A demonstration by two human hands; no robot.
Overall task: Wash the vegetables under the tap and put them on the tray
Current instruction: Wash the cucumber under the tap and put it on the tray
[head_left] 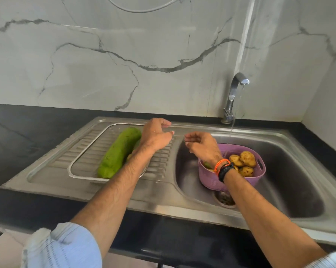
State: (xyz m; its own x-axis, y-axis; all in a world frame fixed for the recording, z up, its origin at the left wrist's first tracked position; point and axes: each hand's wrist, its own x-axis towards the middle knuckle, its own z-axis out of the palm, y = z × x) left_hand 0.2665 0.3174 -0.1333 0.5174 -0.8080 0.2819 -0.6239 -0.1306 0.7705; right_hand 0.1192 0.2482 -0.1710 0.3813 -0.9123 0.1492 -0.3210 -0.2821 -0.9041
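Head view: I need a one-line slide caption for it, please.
Tap running into the sink; empty hands hover between the tray holding a green gourd and the purple basket of potatoes.

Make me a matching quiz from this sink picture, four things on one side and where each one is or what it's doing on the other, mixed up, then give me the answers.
Things
1. gourd
2. potatoes
3. basket
4. tap

Places or states
A. running water
B. in the sink bowl
C. lying on the tray
D. inside the purple basket

Pairs: 1-C, 2-D, 3-B, 4-A
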